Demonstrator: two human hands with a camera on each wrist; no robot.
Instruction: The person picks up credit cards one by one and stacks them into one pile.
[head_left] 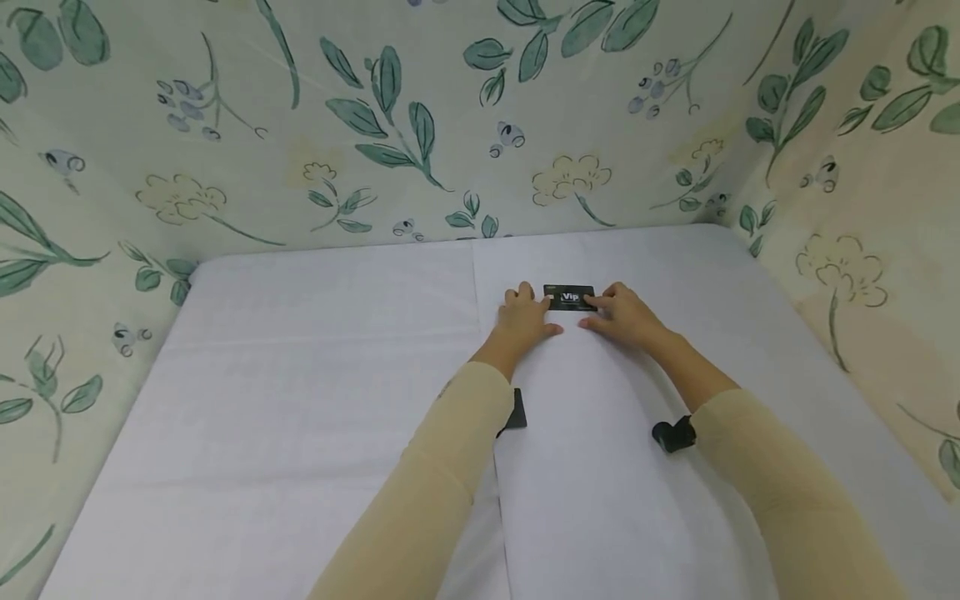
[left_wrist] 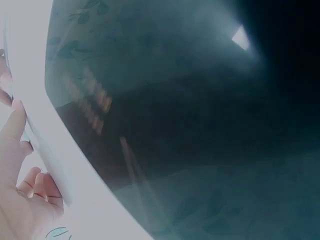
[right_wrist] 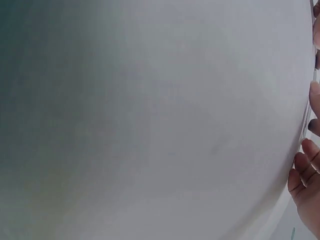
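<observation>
A black card with "Vip" in white letters (head_left: 572,297) lies flat on the white cloth (head_left: 337,375) toward the far side. My left hand (head_left: 521,321) is at the card's left end, a fingertip right at its edge and the thumb spread below it. At the right end my right hand (head_left: 624,319) touches the card with a fingertip, its thumb apart from the card, over the cloth. Only part of the left hand (left_wrist: 35,205) shows at the side of the left wrist view; likewise the right hand (right_wrist: 310,195) in the right wrist view.
A dark flat thing (head_left: 517,412) shows beside my left sleeve, partly hidden by it. A small black device (head_left: 675,435) sits at my right sleeve. A glossy dark surface (left_wrist: 175,125) fills most of the left wrist view. Leaf-patterned fabric (head_left: 420,125) rises behind the table.
</observation>
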